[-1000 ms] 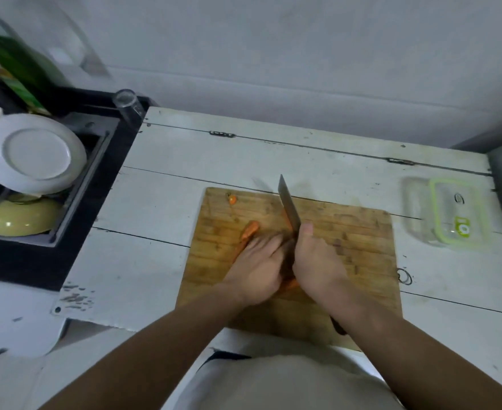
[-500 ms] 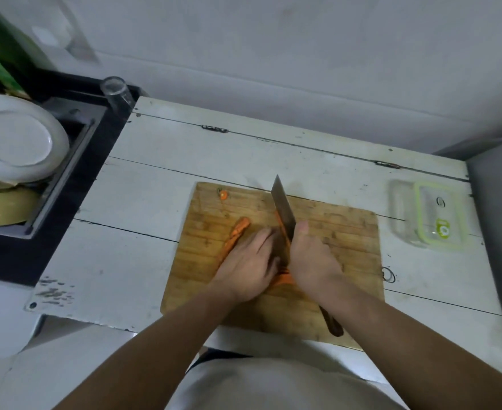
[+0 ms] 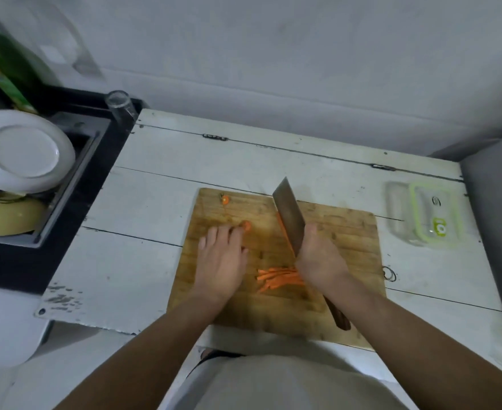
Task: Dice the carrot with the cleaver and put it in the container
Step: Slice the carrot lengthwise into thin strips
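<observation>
Cleaver (image 3: 289, 218): gripped in our right hand (image 3: 320, 258), frame centre.
Left hand (image 3: 220, 258): fingers flat over a carrot piece (image 3: 246, 225).
Carrot strips (image 3: 279, 278): lower-centre of the board (image 3: 347, 261).
Container (image 3: 424, 217): right, on the bench (image 3: 155, 202).

Orange carrot strips (image 3: 280, 278) lie beside the tilted cleaver (image 3: 289, 218); clear container (image 3: 424, 214) well apart.
</observation>
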